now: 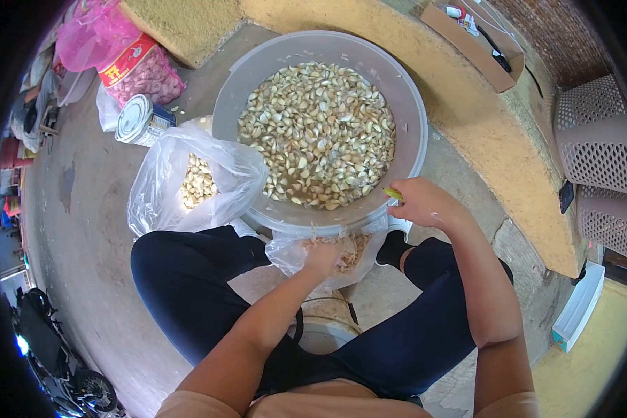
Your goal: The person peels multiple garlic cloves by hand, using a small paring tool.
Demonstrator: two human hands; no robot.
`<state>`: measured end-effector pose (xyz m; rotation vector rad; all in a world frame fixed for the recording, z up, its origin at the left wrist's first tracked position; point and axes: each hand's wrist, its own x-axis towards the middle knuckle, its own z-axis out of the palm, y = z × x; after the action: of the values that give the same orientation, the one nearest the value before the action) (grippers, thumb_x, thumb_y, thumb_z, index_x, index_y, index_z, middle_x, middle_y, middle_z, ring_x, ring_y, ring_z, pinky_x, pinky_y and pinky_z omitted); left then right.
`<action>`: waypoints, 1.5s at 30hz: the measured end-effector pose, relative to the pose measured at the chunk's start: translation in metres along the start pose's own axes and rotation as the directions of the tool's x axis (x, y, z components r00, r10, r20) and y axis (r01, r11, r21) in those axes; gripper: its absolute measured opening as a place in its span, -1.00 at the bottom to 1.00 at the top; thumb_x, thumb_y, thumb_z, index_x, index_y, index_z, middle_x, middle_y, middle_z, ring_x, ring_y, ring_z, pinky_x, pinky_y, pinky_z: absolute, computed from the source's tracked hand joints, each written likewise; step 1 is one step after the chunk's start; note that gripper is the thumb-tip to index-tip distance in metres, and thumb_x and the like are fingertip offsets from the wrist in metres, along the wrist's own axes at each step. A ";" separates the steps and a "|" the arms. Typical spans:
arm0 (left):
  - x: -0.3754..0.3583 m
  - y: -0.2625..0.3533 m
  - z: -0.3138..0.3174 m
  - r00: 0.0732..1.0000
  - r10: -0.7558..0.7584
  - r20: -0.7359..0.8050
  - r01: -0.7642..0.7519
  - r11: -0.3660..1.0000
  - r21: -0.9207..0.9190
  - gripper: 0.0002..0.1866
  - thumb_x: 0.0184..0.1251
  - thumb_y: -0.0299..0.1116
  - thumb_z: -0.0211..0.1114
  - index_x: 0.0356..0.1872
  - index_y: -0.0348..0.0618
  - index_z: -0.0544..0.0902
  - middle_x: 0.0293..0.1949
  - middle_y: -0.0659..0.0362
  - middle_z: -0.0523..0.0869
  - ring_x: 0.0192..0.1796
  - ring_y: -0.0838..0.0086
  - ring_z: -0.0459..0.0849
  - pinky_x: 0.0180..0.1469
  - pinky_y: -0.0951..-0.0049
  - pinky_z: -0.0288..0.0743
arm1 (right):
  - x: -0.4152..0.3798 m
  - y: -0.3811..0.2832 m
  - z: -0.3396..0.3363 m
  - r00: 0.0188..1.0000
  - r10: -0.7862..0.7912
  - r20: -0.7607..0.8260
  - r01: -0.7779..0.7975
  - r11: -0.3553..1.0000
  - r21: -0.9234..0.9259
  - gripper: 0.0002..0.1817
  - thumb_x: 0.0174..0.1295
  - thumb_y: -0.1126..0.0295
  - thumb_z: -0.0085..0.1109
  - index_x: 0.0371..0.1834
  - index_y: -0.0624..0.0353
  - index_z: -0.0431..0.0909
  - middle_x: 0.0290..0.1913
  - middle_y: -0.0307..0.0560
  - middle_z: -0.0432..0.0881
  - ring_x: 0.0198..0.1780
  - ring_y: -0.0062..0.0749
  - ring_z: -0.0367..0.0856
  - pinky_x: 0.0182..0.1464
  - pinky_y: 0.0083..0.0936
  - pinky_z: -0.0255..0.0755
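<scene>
My right hand point(419, 202) is closed on a small yellow-green handled tool point(393, 194) at the right rim of a large round tub point(409, 132). Many garlic cloves point(320, 125) lie in the tub, with some liquid among them. My left hand point(322, 256) reaches into a clear plastic bag point(285, 252) of brownish peels point(355, 252) between my feet; its fingers are too blurred to read. Left of the tub stands an open clear bag point(153, 188) with pale peeled cloves point(198, 182) inside.
A metal can point(143, 121) and a pink mesh bag point(146, 76) stand at the upper left. A low yellow ledge point(467, 104) curves behind the tub, bearing a cardboard box point(491, 70). Perforated crates point(595, 139) are at the right, a motorcycle point(56, 348) at the lower left.
</scene>
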<state>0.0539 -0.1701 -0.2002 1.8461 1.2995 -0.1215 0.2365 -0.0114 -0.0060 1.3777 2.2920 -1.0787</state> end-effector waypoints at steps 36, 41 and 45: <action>0.005 0.022 -0.006 0.996 0.072 -0.059 -0.082 0.976 -0.203 -0.91 -0.04 -0.42 0.21 -0.45 -0.13 0.57 -0.46 0.03 0.64 -0.35 0.22 0.63 -0.29 0.30 0.47 | -0.003 0.004 -0.004 0.998 0.037 -0.048 -0.034 0.998 0.054 -0.63 0.01 0.23 0.16 -0.21 0.29 0.48 -0.30 0.17 0.57 -0.23 0.01 0.54 -0.17 -0.27 0.39; 0.034 0.017 -0.034 0.884 -0.183 -0.431 -0.019 0.906 -0.422 -0.88 0.03 -0.36 0.21 -0.42 -0.17 0.61 -0.45 0.03 0.64 -0.40 0.26 0.62 -0.32 0.35 0.47 | -0.011 0.006 -0.008 0.994 0.101 -0.046 -0.101 0.995 0.016 -0.66 -0.03 0.30 0.08 -0.26 0.36 0.47 -0.18 0.24 0.50 -0.12 0.06 0.49 -0.08 -0.25 0.36; 0.064 -0.032 -0.048 0.804 -0.253 -0.539 -0.012 0.898 -0.440 -0.84 0.04 -0.41 0.19 -0.33 -0.20 0.62 -0.38 0.03 0.65 -0.37 0.24 0.62 -0.27 0.38 0.48 | -0.014 0.014 -0.005 0.996 0.089 0.029 -0.089 0.996 0.017 -0.69 0.02 0.30 0.07 -0.29 0.35 0.46 -0.15 0.25 0.47 -0.10 0.04 0.49 -0.09 -0.23 0.36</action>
<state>0.0395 -0.0883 -0.2209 1.4526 1.7024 0.6755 0.2561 -0.0127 -0.0014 1.4472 2.1844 -1.0868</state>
